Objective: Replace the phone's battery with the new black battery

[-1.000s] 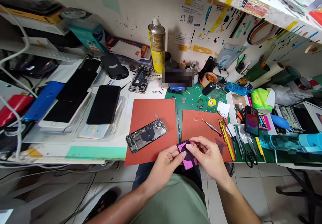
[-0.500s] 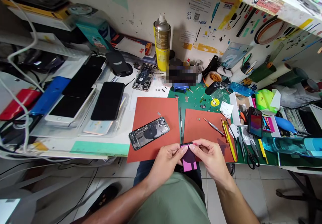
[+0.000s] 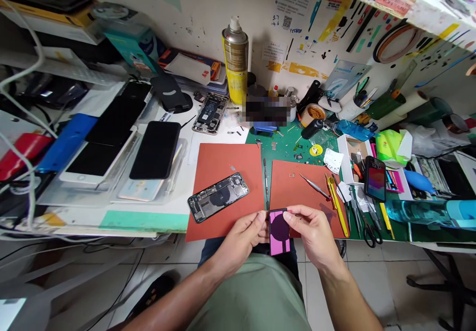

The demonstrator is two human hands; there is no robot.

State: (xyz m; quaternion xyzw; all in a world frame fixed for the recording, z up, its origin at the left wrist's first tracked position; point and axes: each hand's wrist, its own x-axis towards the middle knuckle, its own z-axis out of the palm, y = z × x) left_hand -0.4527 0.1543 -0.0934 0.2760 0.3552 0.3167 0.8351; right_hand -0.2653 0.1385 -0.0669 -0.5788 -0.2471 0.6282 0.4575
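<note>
A thin dark slab like a phone battery [image 3: 279, 229], with a bright pink face and a black round patch, is held up at the front edge of the bench. My right hand [image 3: 310, 229] pinches its upper right corner, thumb on the face. At its left edge is my left hand [image 3: 247, 231], thumb and forefinger pressed together and the other fingers curled against its side. Left of my hands an opened phone [image 3: 218, 197] lies tilted on the brown mat [image 3: 230, 160], its inside parts showing. A metal pry tool [image 3: 266, 184] lies between the two mats.
Tweezers [image 3: 315, 187], a yellow-handled tool [image 3: 336, 207] and black scissors [image 3: 372, 234] lie to the right. A spray can [image 3: 235, 63] stands by the wall. Another opened phone [image 3: 210, 114] and a dark-screened phone [image 3: 155, 150] lie to the left. A water bottle [image 3: 420, 213] rests at the right.
My left thumb has moved off the battery's face to its left edge, uncovering more of the pink face. My right hand keeps its pinch. The view has shifted slightly.
</note>
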